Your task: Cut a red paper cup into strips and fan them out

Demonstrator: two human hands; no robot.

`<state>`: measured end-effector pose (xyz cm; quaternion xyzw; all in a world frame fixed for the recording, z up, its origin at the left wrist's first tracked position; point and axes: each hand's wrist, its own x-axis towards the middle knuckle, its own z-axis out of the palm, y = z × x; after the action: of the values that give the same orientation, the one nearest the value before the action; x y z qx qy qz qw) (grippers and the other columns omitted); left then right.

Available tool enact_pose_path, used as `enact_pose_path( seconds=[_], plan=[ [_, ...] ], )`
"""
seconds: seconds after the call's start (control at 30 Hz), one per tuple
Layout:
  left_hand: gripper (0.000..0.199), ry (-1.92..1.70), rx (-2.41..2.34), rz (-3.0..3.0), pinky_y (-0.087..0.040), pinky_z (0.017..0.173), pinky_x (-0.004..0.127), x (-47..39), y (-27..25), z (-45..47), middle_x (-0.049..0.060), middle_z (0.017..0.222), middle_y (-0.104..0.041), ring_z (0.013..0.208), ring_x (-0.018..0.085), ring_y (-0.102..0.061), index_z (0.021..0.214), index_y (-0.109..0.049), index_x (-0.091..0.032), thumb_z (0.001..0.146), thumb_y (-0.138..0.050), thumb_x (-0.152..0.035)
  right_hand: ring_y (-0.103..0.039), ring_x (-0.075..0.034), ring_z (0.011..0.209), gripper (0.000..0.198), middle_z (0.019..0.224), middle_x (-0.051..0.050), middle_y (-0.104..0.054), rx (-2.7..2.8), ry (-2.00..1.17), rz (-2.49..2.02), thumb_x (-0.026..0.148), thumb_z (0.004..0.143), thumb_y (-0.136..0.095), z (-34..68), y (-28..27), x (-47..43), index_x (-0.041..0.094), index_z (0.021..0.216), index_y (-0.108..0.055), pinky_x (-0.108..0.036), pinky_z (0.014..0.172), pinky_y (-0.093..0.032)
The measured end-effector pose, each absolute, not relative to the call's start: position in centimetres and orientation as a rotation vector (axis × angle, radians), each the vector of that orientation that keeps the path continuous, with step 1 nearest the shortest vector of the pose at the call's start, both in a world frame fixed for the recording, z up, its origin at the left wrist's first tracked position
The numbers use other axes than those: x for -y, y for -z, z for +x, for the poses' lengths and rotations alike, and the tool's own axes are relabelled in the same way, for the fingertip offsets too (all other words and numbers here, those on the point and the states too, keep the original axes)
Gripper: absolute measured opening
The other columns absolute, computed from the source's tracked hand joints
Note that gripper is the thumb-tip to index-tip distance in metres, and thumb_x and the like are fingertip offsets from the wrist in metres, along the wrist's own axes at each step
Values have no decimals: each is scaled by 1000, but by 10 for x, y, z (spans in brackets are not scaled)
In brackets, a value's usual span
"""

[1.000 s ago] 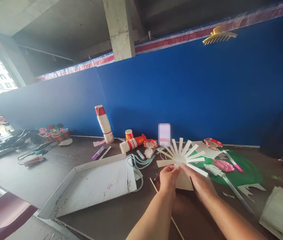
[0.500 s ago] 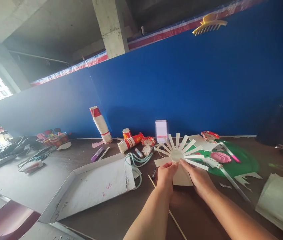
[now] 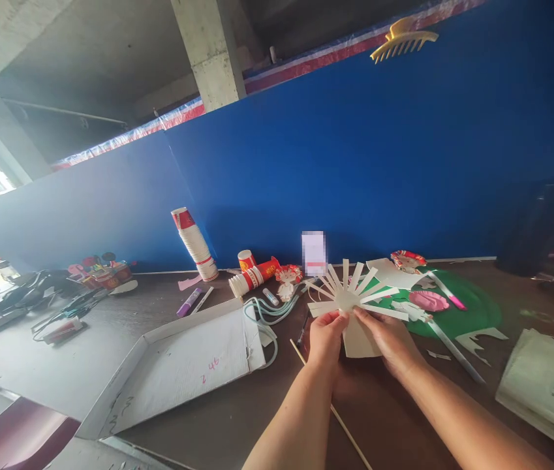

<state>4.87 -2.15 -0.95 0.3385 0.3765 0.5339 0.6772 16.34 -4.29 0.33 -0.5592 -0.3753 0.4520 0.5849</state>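
Observation:
Both my hands hold a paper cup cut into strips [image 3: 350, 299], its white strips fanned out like rays round a round base. My left hand [image 3: 326, 336] pinches its lower left edge between thumb and fingers. On the lower right edge, my right hand [image 3: 388, 338] grips it with the thumb on top. A pale paper piece [image 3: 361, 339] shows below the base, between my hands; whether it joins the cup I cannot tell. Under my left forearm a thin wooden stick [image 3: 350, 436] lies on the table [image 3: 237, 424].
Left of my hands lies a shallow white cardboard tray [image 3: 179, 365] beside pale cables [image 3: 277, 314]. Behind stand stacked paper cups [image 3: 194, 245], with fallen cups [image 3: 254, 277] nearby. A green disc [image 3: 477, 307] with paper scraps and a paper stack [image 3: 545, 385] lie right. A blue partition [image 3: 355, 163] rises behind.
My hands and the strip-cut cup have shifted slightly; the cup's base now looks a little more tilted. The camera view has moved a bit. Both hands keep their grip.

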Motion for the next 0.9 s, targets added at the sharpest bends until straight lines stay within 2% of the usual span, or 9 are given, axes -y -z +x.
enact_pose_path(
  seconds=[0.13,0.2,0.43,0.63,0.77,0.9],
  plan=[
    [42,-1223,-856,737,-49,64,32,24,7,48,5,61,-64,59,18,-61,76,-71,-13,52,-83,-45,-66,-32,107,34,96,-4,-77,949,-996,-1252,46,72,-70,159,-6,45,22,94,-76,-38,87,-53],
    [44,-1218,-854,702,-50,66,33,25,6,48,6,63,-65,64,21,-64,80,-71,-12,52,-84,-44,-64,-32,111,31,97,-4,-77,961,-999,-1255,44,73,-69,158,-5,45,23,95,-76,-38,89,-53],
    [44,-1158,-759,636,-54,72,35,28,0,50,10,74,-69,77,26,-68,84,-72,-10,49,-86,-32,-72,-31,84,36,86,-4,-78,857,-1045,-1360,45,70,-68,165,5,40,23,98,-76,-39,70,-57],
    [43,-1206,-717,594,-52,68,32,31,-4,50,11,79,-70,76,24,-67,89,-70,-8,53,-83,-29,-71,-30,81,32,85,-4,-78,839,-977,-1437,47,67,-70,165,3,41,23,88,-77,-38,69,-55],
    [39,-1250,-732,584,-45,57,24,29,-8,45,6,76,-66,65,15,-61,86,-67,-12,60,-80,-37,-71,-30,74,35,76,-6,-76,826,-899,-1501,52,68,-66,169,-3,40,22,82,-77,-38,63,-53],
    [51,-1391,-804,494,-42,54,21,20,-13,33,3,84,-65,60,10,-56,97,-63,-17,65,-75,-54,-69,-30,87,41,89,-7,-77,853,-718,-1586,51,69,-62,181,-5,37,20,91,-77,-36,70,-51]
  ],
)
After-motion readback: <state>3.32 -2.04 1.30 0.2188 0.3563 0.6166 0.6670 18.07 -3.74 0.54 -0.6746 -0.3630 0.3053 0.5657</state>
